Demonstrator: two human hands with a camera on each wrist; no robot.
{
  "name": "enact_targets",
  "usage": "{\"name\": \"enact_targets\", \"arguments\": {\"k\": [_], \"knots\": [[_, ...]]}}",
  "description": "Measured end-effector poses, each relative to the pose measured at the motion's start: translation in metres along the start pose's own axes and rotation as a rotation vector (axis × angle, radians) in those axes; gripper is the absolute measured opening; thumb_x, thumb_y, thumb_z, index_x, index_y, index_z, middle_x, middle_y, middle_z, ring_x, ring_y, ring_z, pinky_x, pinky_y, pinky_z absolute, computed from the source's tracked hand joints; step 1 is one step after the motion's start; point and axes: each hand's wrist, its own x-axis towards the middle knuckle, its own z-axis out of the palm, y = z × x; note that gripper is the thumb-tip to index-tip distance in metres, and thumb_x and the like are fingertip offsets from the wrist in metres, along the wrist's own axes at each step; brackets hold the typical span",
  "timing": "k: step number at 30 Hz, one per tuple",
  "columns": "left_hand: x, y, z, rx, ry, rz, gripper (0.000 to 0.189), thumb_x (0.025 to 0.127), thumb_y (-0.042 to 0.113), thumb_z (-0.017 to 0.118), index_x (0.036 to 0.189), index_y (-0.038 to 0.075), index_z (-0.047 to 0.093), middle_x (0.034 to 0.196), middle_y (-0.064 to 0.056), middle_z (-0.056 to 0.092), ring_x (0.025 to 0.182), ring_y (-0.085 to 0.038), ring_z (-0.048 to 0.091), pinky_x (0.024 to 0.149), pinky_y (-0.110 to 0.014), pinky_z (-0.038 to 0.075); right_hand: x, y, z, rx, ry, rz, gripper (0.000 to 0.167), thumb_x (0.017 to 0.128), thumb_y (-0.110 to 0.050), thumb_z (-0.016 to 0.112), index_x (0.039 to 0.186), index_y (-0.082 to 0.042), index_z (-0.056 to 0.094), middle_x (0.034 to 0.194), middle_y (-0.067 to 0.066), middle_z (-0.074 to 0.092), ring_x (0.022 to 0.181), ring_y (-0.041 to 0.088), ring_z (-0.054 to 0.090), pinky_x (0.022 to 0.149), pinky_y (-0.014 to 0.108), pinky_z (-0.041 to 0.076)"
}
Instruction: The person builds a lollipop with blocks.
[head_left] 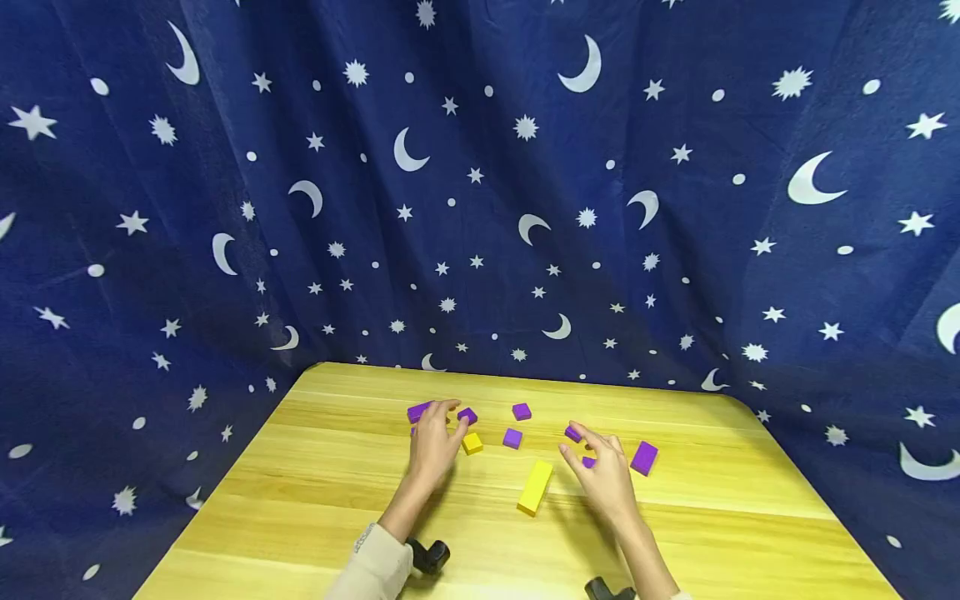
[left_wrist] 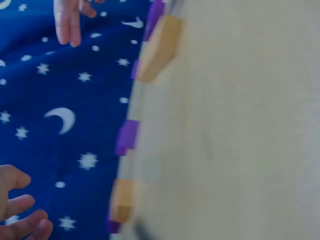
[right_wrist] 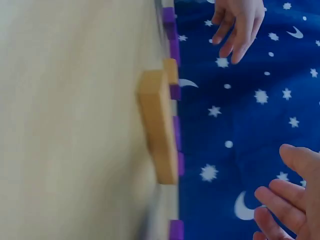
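My left hand [head_left: 433, 446] hovers over the left part of the table, fingers loosely bent, with nothing in its grasp. Beside it lie a purple block [head_left: 419, 411], partly covered by the hand, a purple block [head_left: 467, 415] and a small yellow block [head_left: 472, 443]. My right hand [head_left: 607, 483] is above the table on the right, thumb and fingers apart and holding nothing. Close to its fingertips are two small purple blocks, one farther back [head_left: 573, 433] and one nearer [head_left: 588, 462], partly hidden. A long yellow block [right_wrist: 159, 127] lies between the hands.
Two purple blocks, one at the back [head_left: 522, 412] and one in front of it [head_left: 513, 438], lie mid-table. A larger purple block [head_left: 644, 458] is right of the right hand. Behind the wooden table [head_left: 300, 500] hangs a dark blue curtain [head_left: 480, 217] with moons and stars.
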Motion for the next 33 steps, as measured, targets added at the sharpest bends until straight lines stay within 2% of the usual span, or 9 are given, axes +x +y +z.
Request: {"name": "enact_targets", "arguments": {"k": [2,4,7,11,14,22,25,29,33], "knots": [[-0.007,-0.004,0.013,-0.018,-0.020,-0.012,0.030,0.082,0.018,0.069,0.107,0.004,0.066,0.099,-0.009,0.063,0.081,-0.020,0.058,0.065,-0.033,0.047,-0.004,0.002,0.009,0.043,-0.044,0.038,0.044,0.080,-0.028,0.072,0.119,-0.009,0.063,0.094,0.011,0.064,0.080,0.021,0.049,0.063,0.033,0.039],[-0.013,-0.008,0.023,-0.017,-0.032,-0.009,0.031,0.081,0.017,0.070,0.108,0.004,0.066,0.101,-0.011,0.064,0.086,-0.023,0.059,0.071,-0.035,0.048,-0.007,0.005,0.017,0.073,-0.085,0.071,0.045,0.080,-0.029,0.073,0.119,-0.010,0.063,0.089,0.011,0.062,0.079,0.021,0.049,0.062,0.031,0.038],[-0.022,-0.017,0.038,0.021,-0.060,0.028,0.033,0.080,0.016,0.071,0.110,0.004,0.065,0.108,-0.011,0.063,0.096,-0.026,0.059,0.081,-0.038,0.047,-0.013,0.010,0.027,0.095,-0.177,0.129,0.047,0.078,-0.032,0.074,0.118,-0.010,0.064,0.078,0.006,0.057,0.072,0.018,0.046,0.058,0.027,0.036],[-0.032,-0.024,0.048,0.059,-0.091,0.066,0.038,0.078,0.016,0.073,0.113,0.003,0.064,0.112,-0.012,0.061,0.103,-0.028,0.057,0.087,-0.039,0.045,-0.020,0.014,0.035,0.090,-0.276,0.188,0.051,0.074,-0.035,0.076,0.117,-0.008,0.065,0.064,-0.001,0.046,0.061,0.010,0.038,0.052,0.023,0.032],[-0.036,-0.027,0.051,0.065,-0.102,0.076,0.039,0.078,0.015,0.074,0.113,0.001,0.064,0.111,-0.013,0.061,0.102,-0.029,0.057,0.085,-0.038,0.047,-0.023,0.015,0.036,0.086,-0.298,0.197,0.055,0.072,-0.035,0.077,0.116,-0.006,0.065,0.060,-0.001,0.039,0.056,0.010,0.032,0.050,0.024,0.029],[-0.038,-0.033,0.053,0.089,-0.141,0.063,0.036,0.080,0.017,0.073,0.111,0.001,0.064,0.109,-0.012,0.063,0.097,-0.027,0.058,0.083,-0.037,0.047,-0.026,0.023,0.040,0.051,-0.317,0.195,0.056,0.071,-0.036,0.078,0.116,-0.006,0.065,0.078,-0.001,0.054,0.071,0.015,0.038,0.062,0.028,0.033],[-0.038,-0.034,0.054,0.092,-0.152,0.059,0.035,0.080,0.016,0.072,0.111,0.002,0.064,0.108,-0.010,0.063,0.097,-0.026,0.057,0.083,-0.036,0.046,-0.028,0.025,0.043,0.071,-0.309,0.197,0.054,0.070,-0.034,0.079,0.115,-0.008,0.066,0.083,-0.001,0.058,0.072,0.014,0.040,0.063,0.028,0.034],[-0.038,-0.035,0.056,0.085,-0.163,0.052,0.034,0.080,0.016,0.072,0.110,0.003,0.065,0.105,-0.008,0.063,0.096,-0.024,0.056,0.082,-0.035,0.046,-0.030,0.026,0.045,0.110,-0.308,0.183,0.052,0.069,-0.033,0.079,0.115,-0.011,0.066,0.100,0.000,0.063,0.076,0.014,0.043,0.070,0.033,0.038],[-0.041,-0.035,0.055,0.043,-0.180,0.022,0.033,0.080,0.017,0.073,0.109,0.002,0.066,0.103,-0.008,0.063,0.092,-0.023,0.055,0.079,-0.034,0.046,-0.035,0.024,0.048,0.145,-0.326,0.138,0.052,0.069,-0.033,0.079,0.114,-0.009,0.066,0.110,0.006,0.064,0.087,0.018,0.051,0.092,0.047,0.035]]}}
